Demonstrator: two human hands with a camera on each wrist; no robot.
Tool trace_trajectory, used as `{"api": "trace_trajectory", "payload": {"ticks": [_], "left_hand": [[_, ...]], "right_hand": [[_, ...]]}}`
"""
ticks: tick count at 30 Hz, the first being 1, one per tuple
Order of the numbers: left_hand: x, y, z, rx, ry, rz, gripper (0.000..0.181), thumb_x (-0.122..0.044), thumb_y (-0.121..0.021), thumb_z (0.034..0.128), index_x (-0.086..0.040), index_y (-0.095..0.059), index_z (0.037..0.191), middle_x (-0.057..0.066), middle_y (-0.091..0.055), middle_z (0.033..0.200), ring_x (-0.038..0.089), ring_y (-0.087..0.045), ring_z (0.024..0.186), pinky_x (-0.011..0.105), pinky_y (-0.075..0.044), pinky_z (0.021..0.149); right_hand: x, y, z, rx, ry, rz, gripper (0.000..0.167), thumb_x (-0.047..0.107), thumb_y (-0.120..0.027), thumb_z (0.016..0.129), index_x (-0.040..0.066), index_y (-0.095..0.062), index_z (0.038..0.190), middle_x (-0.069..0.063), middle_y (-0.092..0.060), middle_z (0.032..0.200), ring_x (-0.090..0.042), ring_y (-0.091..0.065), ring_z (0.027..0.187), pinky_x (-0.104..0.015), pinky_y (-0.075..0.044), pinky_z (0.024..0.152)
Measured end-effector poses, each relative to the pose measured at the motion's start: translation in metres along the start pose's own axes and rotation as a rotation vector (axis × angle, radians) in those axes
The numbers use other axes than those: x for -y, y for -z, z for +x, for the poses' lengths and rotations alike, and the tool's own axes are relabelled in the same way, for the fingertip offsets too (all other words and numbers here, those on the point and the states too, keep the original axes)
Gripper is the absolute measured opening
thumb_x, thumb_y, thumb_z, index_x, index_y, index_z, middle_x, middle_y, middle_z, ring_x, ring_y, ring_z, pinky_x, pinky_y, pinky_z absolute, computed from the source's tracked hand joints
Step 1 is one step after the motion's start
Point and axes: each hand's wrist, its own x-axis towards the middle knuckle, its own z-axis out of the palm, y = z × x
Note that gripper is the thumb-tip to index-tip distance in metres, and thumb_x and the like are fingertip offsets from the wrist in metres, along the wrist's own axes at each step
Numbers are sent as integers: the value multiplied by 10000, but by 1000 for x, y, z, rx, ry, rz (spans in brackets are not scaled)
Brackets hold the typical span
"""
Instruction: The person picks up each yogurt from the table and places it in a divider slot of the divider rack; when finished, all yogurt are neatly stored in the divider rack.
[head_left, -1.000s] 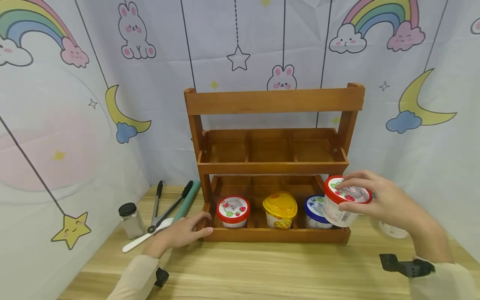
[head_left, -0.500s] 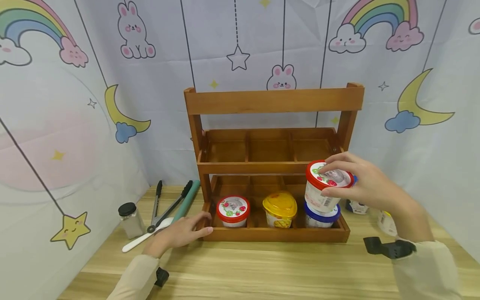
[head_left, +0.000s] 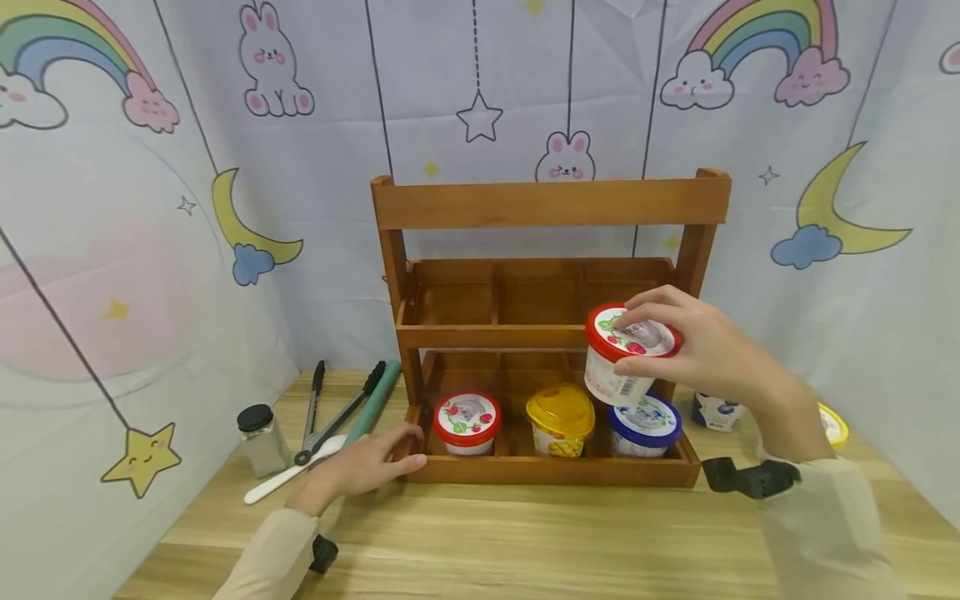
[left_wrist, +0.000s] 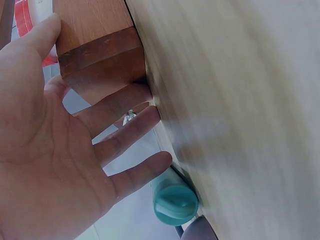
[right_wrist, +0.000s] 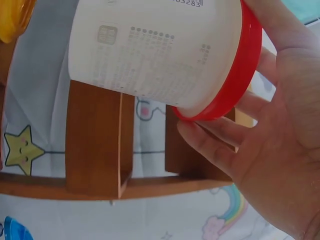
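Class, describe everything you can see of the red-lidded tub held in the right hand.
The tub has a round, white, plastic-looking body with small print and a barcode. Its lid is on, with a red rim and a pale top showing red berries and green leaves. It is slightly tilted, held up by the right hand, whose fingers and thumb grip the lid, in front of the wooden rack. Its contents cannot be seen.

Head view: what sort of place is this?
Probably a staged tabletop set rather than a real kitchen: a cartoon-print cloth with rabbits and rainbows hangs behind a wood-grain table, where black-tipped tongs lie beside a two-tier wooden rack.
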Motion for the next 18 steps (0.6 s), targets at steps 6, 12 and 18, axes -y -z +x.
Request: {"api": "trace_trajectory", "payload": {"ticks": [6,12,18], "left_hand": [[-1,-2,0,0,-10,3,539,-550,-551,985,-186,-526,1383,105,-598,1352,341,-619,1126,566,-468,937],[-1,0,0,5,-8,5,534,-547,-549,988,-186,-525,1381,114,-599,1345,315,-628,1085,560,-475,920],[-1,0,-1,1,-4,19,535,-547,-548,988,-181,-526,1377,134,-610,1324,296,-636,1040,552,-484,901]], "right_hand": [[6,-2,11,-31,12,6,390,317,-858,801,188,-711,1138,-47,-565,1303,-328,-541,1152,-451,-592,738],[13,-5,25,-58,44,-4,372,339,-844,814,172,-714,1119,-62,-560,1308,-334,-528,1166,-495,-579,780],[23,-12,42,-70,42,22,376,354,-850,805,181,-716,1111,-72,-518,1367,-333,-501,1211,-505,-565,826]]}}
